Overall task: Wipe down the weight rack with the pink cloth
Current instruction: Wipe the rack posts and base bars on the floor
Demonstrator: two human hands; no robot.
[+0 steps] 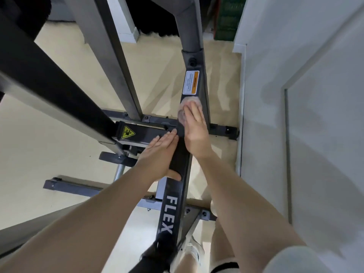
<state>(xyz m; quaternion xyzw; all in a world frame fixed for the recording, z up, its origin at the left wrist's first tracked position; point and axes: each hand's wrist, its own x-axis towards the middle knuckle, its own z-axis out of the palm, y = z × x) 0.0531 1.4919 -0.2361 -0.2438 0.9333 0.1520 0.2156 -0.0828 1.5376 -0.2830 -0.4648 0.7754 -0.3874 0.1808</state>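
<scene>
Wiping is underway: we are pressing the pink cloth (184, 109) flat under our right hand (195, 133) on the weight rack (178, 196) upright, left hand (157, 156) resting open-fingered alongside, most bars seemingly remaining.

Pink cloth (184, 111), seemingly bunched, lies pressed against the dark weight rack (178, 194) upright.

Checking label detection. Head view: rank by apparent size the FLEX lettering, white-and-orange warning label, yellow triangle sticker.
1. FLEX lettering, though it sits nearest the camera.
2. White-and-orange warning label.
3. Yellow triangle sticker.
</scene>
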